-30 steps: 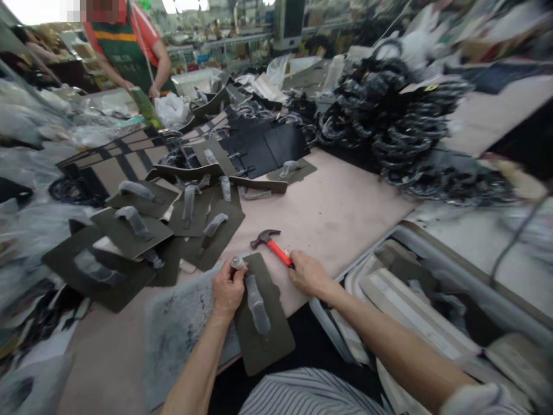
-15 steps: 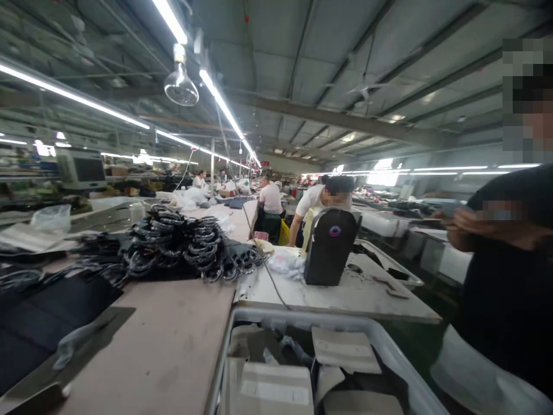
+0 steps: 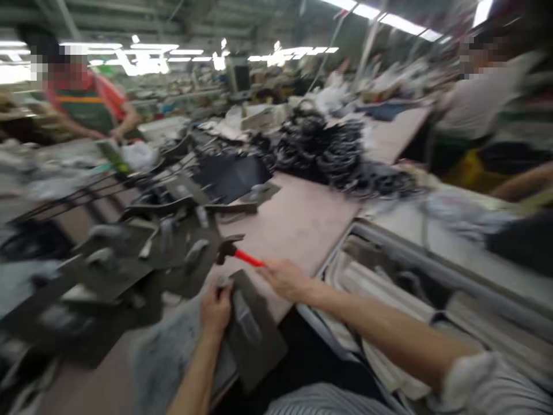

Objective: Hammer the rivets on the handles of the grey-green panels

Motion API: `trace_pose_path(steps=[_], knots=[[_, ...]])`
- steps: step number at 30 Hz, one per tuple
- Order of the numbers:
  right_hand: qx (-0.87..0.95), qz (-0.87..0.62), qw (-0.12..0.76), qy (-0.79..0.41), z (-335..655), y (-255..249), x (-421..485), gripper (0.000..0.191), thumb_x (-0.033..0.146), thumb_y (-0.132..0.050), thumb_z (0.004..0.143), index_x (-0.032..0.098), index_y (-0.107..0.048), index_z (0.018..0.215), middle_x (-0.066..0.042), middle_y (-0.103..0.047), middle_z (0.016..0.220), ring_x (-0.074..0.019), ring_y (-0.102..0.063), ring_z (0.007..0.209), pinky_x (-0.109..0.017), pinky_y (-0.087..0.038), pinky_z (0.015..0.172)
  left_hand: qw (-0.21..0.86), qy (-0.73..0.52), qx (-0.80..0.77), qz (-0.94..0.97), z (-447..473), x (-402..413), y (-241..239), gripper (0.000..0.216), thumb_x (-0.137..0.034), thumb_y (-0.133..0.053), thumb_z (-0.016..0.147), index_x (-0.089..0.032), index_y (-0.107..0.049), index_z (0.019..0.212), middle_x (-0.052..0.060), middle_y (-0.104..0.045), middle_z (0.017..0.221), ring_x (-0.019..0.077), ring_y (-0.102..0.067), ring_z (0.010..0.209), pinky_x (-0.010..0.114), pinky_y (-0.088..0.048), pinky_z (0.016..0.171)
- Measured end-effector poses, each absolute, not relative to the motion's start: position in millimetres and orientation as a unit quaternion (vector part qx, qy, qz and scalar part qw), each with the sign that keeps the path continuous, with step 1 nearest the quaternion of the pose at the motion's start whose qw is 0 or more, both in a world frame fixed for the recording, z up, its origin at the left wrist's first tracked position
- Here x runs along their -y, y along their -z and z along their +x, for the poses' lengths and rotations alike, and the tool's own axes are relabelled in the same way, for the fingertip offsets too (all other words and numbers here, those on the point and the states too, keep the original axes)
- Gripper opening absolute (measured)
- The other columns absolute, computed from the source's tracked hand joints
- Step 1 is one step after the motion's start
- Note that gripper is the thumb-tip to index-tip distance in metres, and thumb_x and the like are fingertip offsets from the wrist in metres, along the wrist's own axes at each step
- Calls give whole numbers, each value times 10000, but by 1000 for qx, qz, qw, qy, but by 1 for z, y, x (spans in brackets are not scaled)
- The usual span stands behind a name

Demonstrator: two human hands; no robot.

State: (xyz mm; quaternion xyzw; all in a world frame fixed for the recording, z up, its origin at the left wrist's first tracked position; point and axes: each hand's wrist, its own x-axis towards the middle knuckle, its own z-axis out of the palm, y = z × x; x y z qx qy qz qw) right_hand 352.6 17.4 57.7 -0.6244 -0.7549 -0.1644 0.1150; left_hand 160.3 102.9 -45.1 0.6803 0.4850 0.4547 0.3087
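Note:
The picture is smeared by motion. My right hand (image 3: 285, 278) is closed round the red handle of a small claw hammer (image 3: 237, 253), whose dark head is raised a little above the table. My left hand (image 3: 216, 309) is closed on the top edge of a dark olive flat panel (image 3: 254, 334) that carries a plastic-wrapped handle. The panel lies at the table's near edge, partly on a grey mat (image 3: 168, 351). The hammer head hangs just above and left of that hand.
Several more olive panels with wrapped handles (image 3: 142, 259) are piled to the left. A heap of black rings (image 3: 328, 150) lies at the back of the pink table (image 3: 302, 225). A bin of card pieces (image 3: 415, 288) stands on the right. People work at the far left and right.
The view swung up to the hall and back down to the table. The hammer, lying on the table a second ago, is now lifted in my right hand. My left hand stays on the panel.

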Motion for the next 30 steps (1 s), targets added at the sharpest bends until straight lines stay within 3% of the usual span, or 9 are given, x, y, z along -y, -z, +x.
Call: trace_pose_path(steps=[2, 5, 10, 16, 22, 27, 30], knots=[[778, -611, 139, 49, 320, -49, -28, 280, 332, -518, 979, 168, -657, 799, 21, -590, 529, -122, -495, 421, -203, -276, 410, 295, -433, -513, 680, 107, -89, 55, 163, -335, -622, 880, -180, -674, 872, 35, -694, 850, 181, -643, 803, 312, -537, 761], [770, -623, 125, -54, 312, -61, -31, 264, 367, -455, 1008, 179, -601, 893, -14, -611, 598, -144, -505, 474, -252, -201, 463, 317, -437, -503, 675, 92, -85, 59, 125, -282, -587, 846, -198, -679, 841, 30, -718, 823, 197, -658, 815, 292, -523, 748], [760, -626, 172, -43, 314, -81, -24, 338, 379, -326, 1037, 157, -555, 924, -42, -606, 674, -146, -492, 538, -277, -205, 525, 346, -436, -494, 668, 107, -89, 58, 125, -255, -588, 837, -197, -693, 869, 33, -731, 850, 191, -667, 820, 281, -520, 750], [794, -600, 68, -64, 316, -70, -24, 299, 340, -369, 1025, 165, -558, 876, -33, -596, 634, -134, -450, 480, -284, -151, 496, 343, -426, -496, 674, 100, -88, 62, 115, -256, -593, 839, -199, -688, 869, 29, -732, 838, 195, -675, 799, 296, -523, 759], [754, -618, 220, -8, 315, -76, -23, 404, 382, -242, 1044, 154, -538, 890, -58, -589, 666, -149, -491, 544, -276, -238, 531, 340, -428, -484, 684, 103, -87, 60, 122, -240, -574, 848, -202, -685, 880, 29, -728, 846, 194, -674, 812, 288, -524, 757], [796, -597, 76, -64, 317, -70, -21, 275, 323, -380, 1014, 168, -553, 867, -24, -572, 590, -134, -424, 451, -284, -163, 483, 323, -404, -490, 702, 103, -87, 63, 112, -217, -572, 828, -201, -676, 865, 31, -725, 823, 201, -673, 784, 301, -515, 751], [781, -606, 142, -49, 318, -78, -21, 325, 357, -330, 1032, 166, -548, 885, -31, -581, 619, -135, -455, 487, -274, -199, 499, 325, -402, -489, 702, 103, -85, 62, 122, -236, -564, 853, -205, -676, 891, 29, -727, 850, 195, -671, 804, 292, -512, 755]])
